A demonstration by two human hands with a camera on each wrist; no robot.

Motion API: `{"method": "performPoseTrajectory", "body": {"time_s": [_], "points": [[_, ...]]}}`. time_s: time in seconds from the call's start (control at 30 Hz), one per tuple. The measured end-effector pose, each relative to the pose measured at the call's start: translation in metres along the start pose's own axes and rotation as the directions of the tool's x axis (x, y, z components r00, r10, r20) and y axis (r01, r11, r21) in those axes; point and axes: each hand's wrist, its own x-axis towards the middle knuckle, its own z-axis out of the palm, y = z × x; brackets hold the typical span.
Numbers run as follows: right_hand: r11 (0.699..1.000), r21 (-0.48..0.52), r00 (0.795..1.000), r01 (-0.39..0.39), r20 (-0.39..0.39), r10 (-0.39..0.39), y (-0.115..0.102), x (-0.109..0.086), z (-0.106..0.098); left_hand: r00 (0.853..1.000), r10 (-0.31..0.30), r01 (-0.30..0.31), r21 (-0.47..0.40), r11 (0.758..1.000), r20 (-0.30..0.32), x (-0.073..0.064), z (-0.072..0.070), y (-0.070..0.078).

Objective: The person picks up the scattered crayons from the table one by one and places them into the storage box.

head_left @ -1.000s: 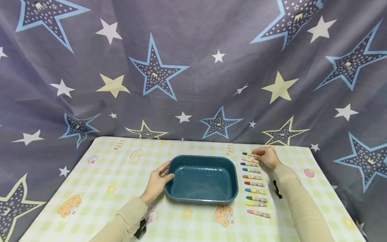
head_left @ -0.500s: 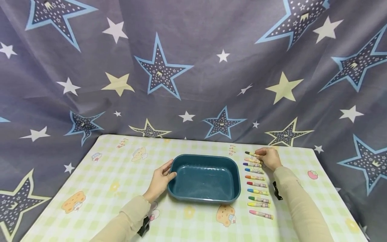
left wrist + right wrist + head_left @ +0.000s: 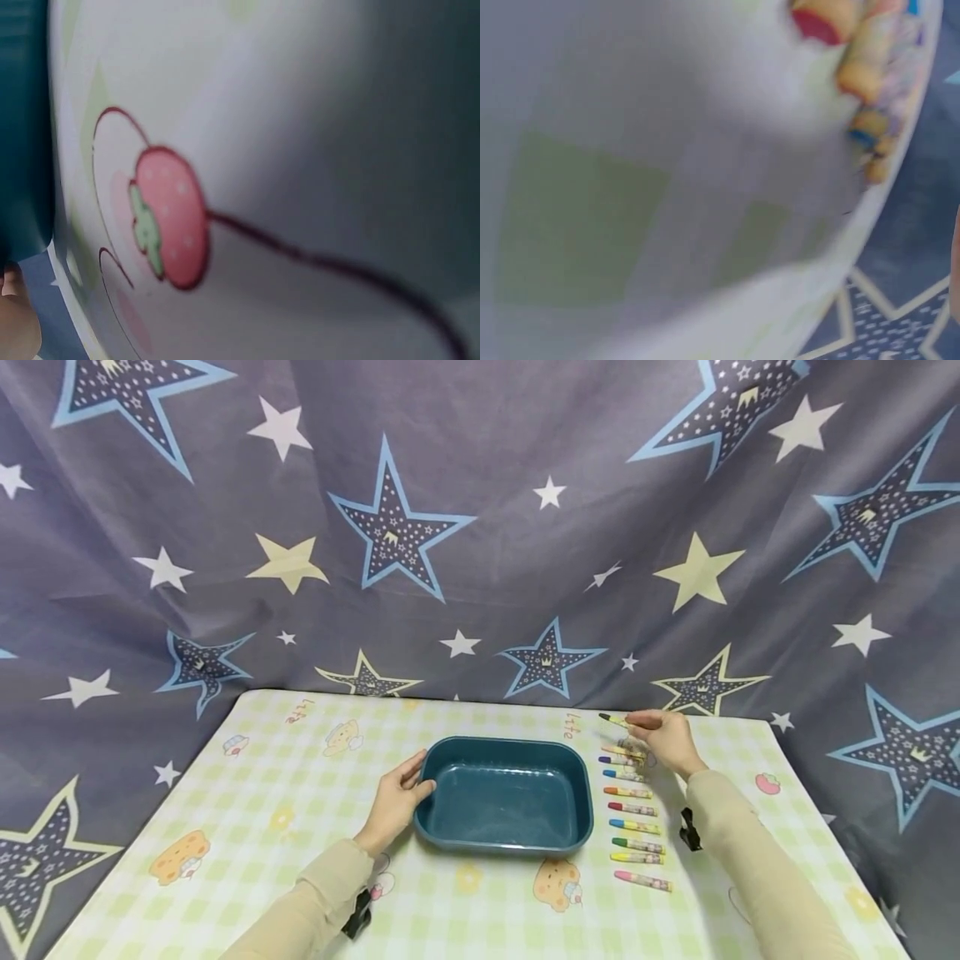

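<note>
A deep teal rectangular plastic container (image 3: 506,810) stands on the table. My left hand (image 3: 393,803) grips its left end, thumb over the rim and fingers along the outer wall. In the left wrist view the container's side (image 3: 22,135) and part of the left hand (image 3: 16,322) show at the left edge. My right hand (image 3: 666,742) pinches a dark-tipped crayon (image 3: 612,719) by its right end, above the top of a crayon column. Below lie crayons with paper sleeves, among them an orange one (image 3: 628,792), a red one (image 3: 632,809) and a pink one (image 3: 642,882).
The table (image 3: 247,827) has a green-and-white checked cloth printed with cartoon figures. A grey curtain (image 3: 480,527) with stars hangs directly behind its far edge. In the right wrist view, blurred crayon ends (image 3: 829,19) line up near the upper right.
My right hand has taken the dark-tipped crayon out of the column and moved it toward the far edge. The left hand keeps its grip on the container, which stays in place.
</note>
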Motion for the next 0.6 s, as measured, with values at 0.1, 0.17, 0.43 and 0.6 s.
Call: {"method": "performPoseTrajectory", "body": {"time_s": [0.1,0.17,0.43,0.6], "points": [[0.999,0.028,1.000,0.029,-0.007,-0.028,-0.013,-0.004,0.000,1.000,0.002,-0.002,0.006,1.000,-0.001,0.000,-0.001,-0.001],[0.998,0.046,0.999,0.047,-0.009,-0.046,-0.022,-0.006,0.000,1.000,0.005,-0.005,0.004,1.000,-0.004,0.000,0.000,0.000],[0.979,0.156,0.991,0.131,-0.001,-0.132,-0.057,-0.018,0.012,1.000,0.002,-0.002,0.004,1.000,-0.013,0.001,0.000,0.000],[0.973,0.185,0.989,0.138,0.027,-0.145,-0.070,-0.026,0.025,1.000,0.015,-0.015,0.006,1.000,-0.011,0.001,0.002,-0.001]]}}
